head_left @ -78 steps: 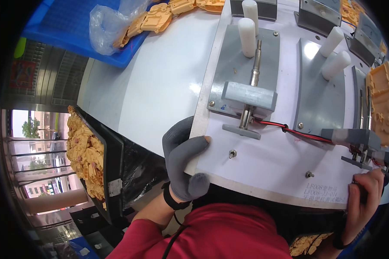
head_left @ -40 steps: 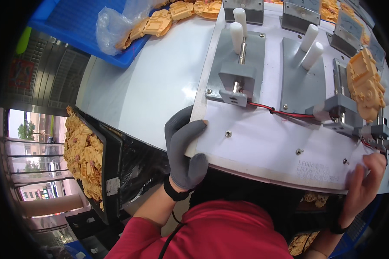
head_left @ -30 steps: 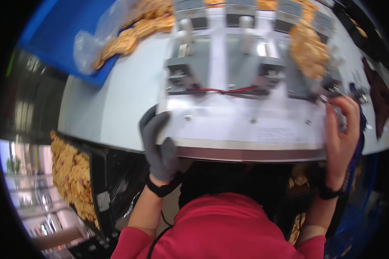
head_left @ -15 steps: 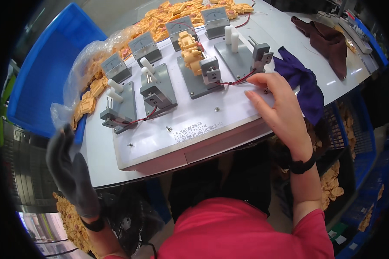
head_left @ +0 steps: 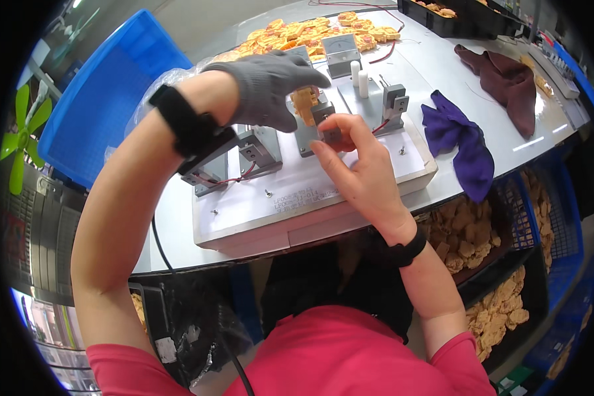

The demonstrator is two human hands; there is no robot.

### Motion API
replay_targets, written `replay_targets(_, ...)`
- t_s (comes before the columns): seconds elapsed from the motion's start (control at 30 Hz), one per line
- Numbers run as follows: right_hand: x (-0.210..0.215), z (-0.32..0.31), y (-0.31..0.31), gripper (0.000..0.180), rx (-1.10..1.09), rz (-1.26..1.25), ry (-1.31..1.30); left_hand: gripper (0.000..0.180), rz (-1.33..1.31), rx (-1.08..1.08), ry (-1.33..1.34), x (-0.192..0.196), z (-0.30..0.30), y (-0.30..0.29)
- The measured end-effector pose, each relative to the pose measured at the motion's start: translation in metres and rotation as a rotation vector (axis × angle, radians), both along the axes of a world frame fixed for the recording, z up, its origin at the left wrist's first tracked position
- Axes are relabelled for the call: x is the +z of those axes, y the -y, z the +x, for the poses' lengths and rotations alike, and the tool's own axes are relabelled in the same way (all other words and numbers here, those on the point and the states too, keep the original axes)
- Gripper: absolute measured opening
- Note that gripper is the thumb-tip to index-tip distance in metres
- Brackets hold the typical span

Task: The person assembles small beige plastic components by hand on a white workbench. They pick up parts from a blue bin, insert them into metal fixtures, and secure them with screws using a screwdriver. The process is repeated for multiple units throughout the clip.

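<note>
Grey knit covers the left hand [head_left: 267, 86], which half a second ago was out past the left end of the white board [head_left: 237, 214] and now is above it, hiding part of the meters behind. Its fingers are half bent and its thumb stands apart, around the yellow plastic part [head_left: 303, 107]; whether the glove touches this part, I cannot tell. The part is in the third stand from the left, as it was before. The bare right hand [head_left: 363, 165] was earlier near the rightmost stand, with nothing in its loose fingers; it has come leftward to the grey clamp block [head_left: 323, 112] beside the part. Its thumb and forefinger are now curved close together at the lower plate of this block, but I cannot see if they press it. On the surface [head_left: 409, 66], the purple cloth [head_left: 461, 142] and the brown cloth [head_left: 508, 86] still lie at the right. A green fan [head_left: 23, 135] has newly come into view at the left.
</note>
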State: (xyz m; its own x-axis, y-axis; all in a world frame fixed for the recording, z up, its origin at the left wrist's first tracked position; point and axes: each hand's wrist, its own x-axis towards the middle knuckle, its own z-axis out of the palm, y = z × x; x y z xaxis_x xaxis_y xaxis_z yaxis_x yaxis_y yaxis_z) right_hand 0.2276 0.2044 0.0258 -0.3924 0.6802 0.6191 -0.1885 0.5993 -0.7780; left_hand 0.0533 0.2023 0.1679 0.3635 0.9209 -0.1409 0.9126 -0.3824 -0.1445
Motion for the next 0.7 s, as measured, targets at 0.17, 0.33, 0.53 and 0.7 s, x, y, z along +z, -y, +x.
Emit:
replay_targets(0.17,-0.001,-0.001,0.0,0.026,-0.031,0.03,-0.007,0.033,-0.062,-0.021,-0.232,-0.023,0.016,-0.03)
replay_targets(0.33,-0.001,-0.006,0.004,0.025,-0.065,0.018,0.05,0.03,0.038,0.085,-0.297,0.002,0.02,-0.015)
replay_targets(0.53,-0.019,-0.004,-0.001,0.022,-0.018,0.002,0.035,0.038,0.352,0.397,0.086,0.081,-0.039,0.152)
replay_targets(0.7,-0.035,0.021,-0.032,0.028,-0.059,-0.032,0.09,0.039,0.538,0.87,-0.008,0.022,-0.186,0.331)
